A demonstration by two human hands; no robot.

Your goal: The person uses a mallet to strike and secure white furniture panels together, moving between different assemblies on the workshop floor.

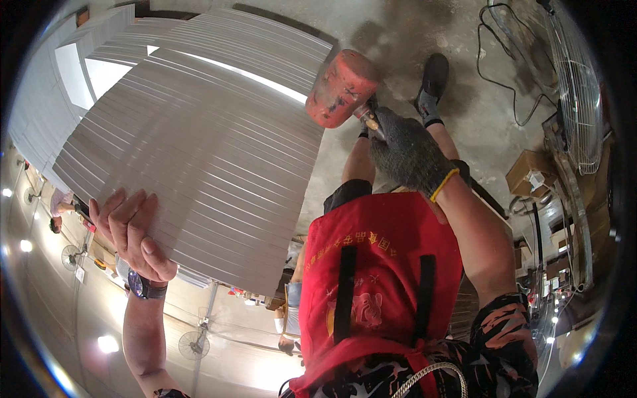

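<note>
In my right hand (410, 151), which wears a dark grey knit glove with a yellow cuff, is a mallet (344, 87) with a scuffed red head. Its fingers wrap round the short visible part of the handle. The mallet head is at the right edge of a tall stack of thin pale grey sheets (219, 152), whose layers show as many fine lines. My bare left hand (136, 233) rests against the stack's near left edge, fingers stretched over it and thumb apart. A watch (141, 285) is on that wrist.
More pale stacks (40, 113) stand at the far left, with bright gaps between. A wire-guarded fan (576, 99), a cable (507, 83) on the concrete floor and a cardboard box (531, 172) are at right. Other people (64, 211) are in the left background.
</note>
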